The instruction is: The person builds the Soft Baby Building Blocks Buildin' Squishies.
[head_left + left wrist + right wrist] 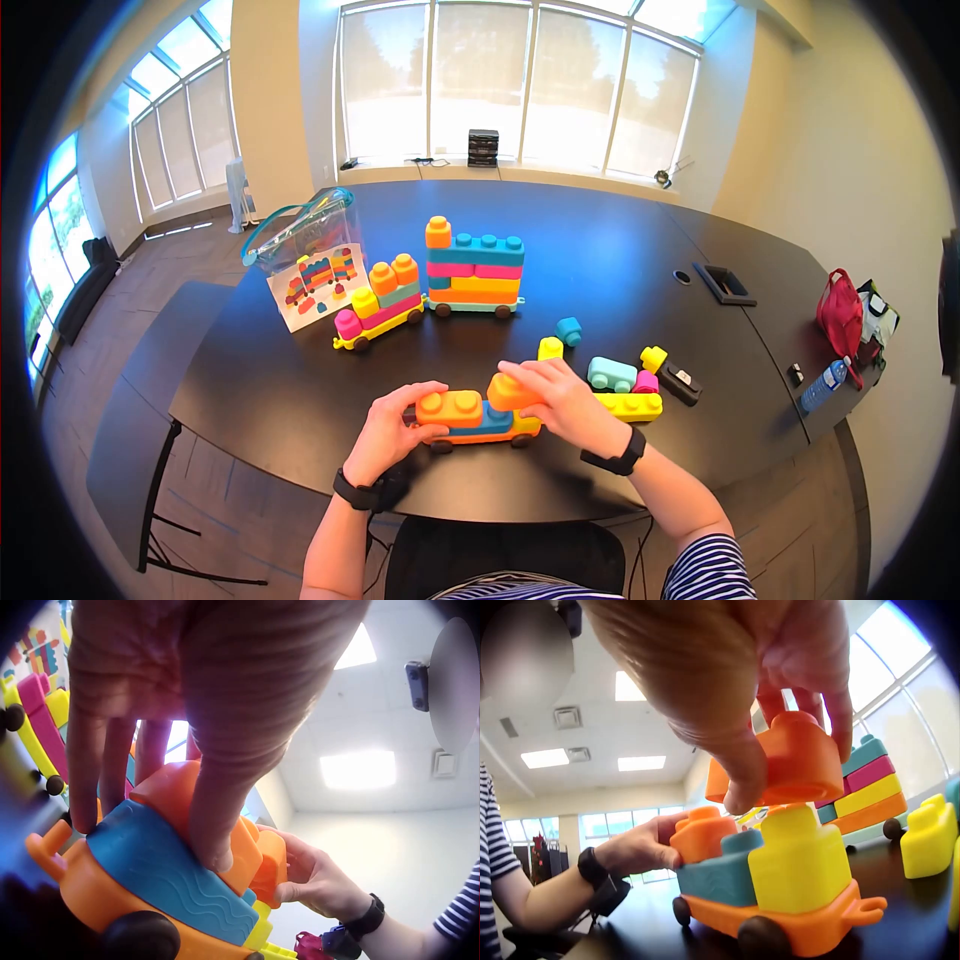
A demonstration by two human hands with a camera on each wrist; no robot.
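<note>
An orange wheeled toy wagon (485,438) stands at the table's near side in the head view. On it sit a blue block (161,859) and a yellow block (799,862). My left hand (382,432) holds an orange block (450,407) atop the blue one, thumb on the near side and fingers at the far side. Between thumb and fingers, my right hand (570,405) pinches another orange block (799,765). In the right wrist view this block is tilted, close over the yellow block and the blue block's bare stud.
Two built train cars, one low (385,310) and one tall (475,275), stand farther back by a clear bag (330,225) and picture card (318,285). Loose blocks, including a teal one (612,374) and a long yellow one (632,406), lie right. A water bottle (825,385) stands far right.
</note>
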